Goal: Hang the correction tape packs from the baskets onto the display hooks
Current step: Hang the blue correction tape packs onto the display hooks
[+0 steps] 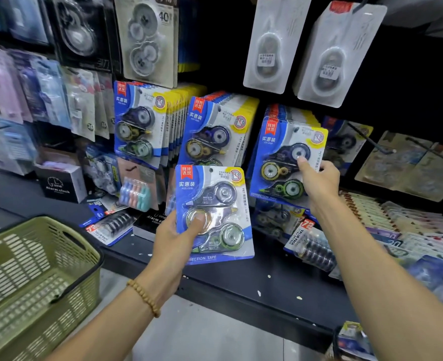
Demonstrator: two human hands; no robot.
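My left hand [178, 235] grips a blue correction tape pack [215, 212] by its lower left side, thumb on the front, holding it upright in front of the shelf. My right hand [318, 178] holds the front pack of the right-hand hanging stack [285, 162], thumb on its front and fingers curled round its right edge. Two more stacks of the same blue packs hang on hooks at the left [139, 123] and the middle [210, 131]. A green basket [33, 277] stands at the lower left; its inside looks bare.
A black shelf ledge [241, 280] runs across below the hooks, with value packs [311, 246], boxes and loose stationery lying on it. White tape packs [275, 43] hang above. A bare hook [373, 142] sticks out at the right. Another basket corner [353, 340] shows at the bottom right.
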